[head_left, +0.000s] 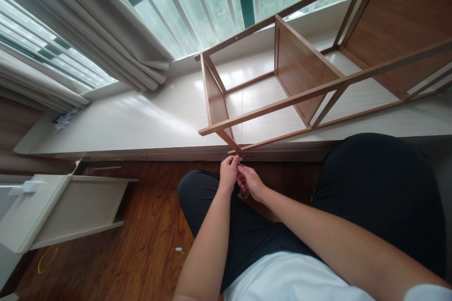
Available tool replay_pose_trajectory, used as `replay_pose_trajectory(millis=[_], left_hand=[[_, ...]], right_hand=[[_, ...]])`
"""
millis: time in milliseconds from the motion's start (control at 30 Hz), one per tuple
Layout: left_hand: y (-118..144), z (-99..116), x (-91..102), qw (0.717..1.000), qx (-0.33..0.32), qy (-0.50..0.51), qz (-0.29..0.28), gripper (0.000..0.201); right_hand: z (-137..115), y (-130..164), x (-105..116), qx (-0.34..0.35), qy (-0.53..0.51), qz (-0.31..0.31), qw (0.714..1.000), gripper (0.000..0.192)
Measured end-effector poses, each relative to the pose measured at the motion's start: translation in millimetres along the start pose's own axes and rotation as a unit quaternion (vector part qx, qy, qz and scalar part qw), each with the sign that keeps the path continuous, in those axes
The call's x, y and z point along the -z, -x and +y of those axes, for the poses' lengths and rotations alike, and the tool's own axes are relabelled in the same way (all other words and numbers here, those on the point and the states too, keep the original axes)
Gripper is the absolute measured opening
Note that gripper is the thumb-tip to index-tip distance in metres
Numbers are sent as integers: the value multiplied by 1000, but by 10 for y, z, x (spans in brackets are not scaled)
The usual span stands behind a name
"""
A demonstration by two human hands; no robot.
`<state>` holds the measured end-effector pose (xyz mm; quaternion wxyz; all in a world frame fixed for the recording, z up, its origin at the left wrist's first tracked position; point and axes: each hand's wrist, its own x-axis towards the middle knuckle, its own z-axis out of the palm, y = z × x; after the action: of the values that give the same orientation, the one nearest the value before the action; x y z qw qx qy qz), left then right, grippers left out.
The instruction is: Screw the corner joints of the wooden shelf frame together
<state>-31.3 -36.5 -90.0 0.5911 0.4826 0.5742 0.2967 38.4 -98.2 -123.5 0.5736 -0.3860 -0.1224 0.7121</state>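
A brown wooden shelf frame [289, 100] lies on its side along the pale window ledge, its near corner reaching the ledge's front edge. Just below that corner, my left hand [229, 171] pinches at a thin, metallic-looking piece whose kind I cannot make out. Right beside it, touching or almost touching, my right hand [251, 182] is closed with its fingers curled inward. A small shiny object with some red [243, 194] shows under the right hand; whether the fingers hold it is unclear. My fingers hide most of what is between them.
The pale ledge [141, 122] runs under barred windows, with grey curtains [106, 23] at the left. A white cabinet-like piece [81, 207] stands on the wooden floor [141, 235]. A small white scrap [179, 249] and a yellow loop [47, 261] lie there. My knees flank my hands.
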Motion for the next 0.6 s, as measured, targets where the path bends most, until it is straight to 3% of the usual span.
replay_pose_trajectory(millis=[600], left_hand=[[32, 23, -13, 1000, -14, 1, 7, 32]], right_hand=[[-39, 28, 11, 8, 10, 0, 1000, 38]])
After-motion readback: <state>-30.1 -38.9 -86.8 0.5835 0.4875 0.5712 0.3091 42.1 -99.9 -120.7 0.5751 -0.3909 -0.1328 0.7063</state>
